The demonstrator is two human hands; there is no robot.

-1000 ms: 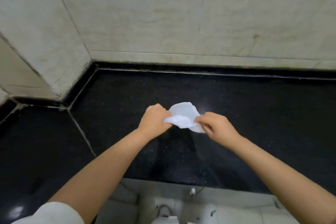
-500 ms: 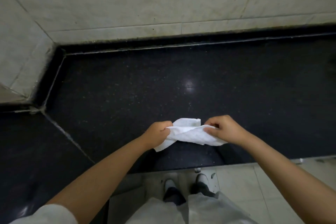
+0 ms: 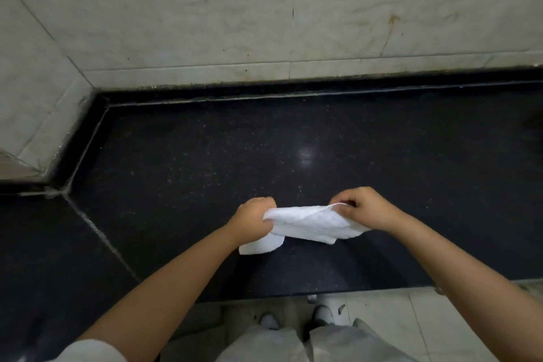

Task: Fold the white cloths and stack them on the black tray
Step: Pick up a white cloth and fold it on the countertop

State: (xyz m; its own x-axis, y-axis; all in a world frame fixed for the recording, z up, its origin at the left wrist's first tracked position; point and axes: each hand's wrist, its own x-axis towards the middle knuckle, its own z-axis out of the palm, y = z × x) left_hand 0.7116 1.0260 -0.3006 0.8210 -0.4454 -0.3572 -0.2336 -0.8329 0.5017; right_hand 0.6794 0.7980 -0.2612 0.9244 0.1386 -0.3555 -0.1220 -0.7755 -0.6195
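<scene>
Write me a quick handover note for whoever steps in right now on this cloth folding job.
Left hand: closed on the left end of the white cloth.
Right hand: pinching the cloth's right end.
The cloth is stretched between both hands over the black counter, partly folded, one corner hanging below the left hand.
No black tray or other cloths are in view.
Done: cloth picked up, fold begun.
Left: finish the fold, find the tray, stack the cloth on it, then do any remaining cloths.

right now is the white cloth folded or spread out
Partly folded, not flat. The white cloth is stretched between the left hand and right hand, with layers doubled over and a corner hanging by the left wrist.
</scene>
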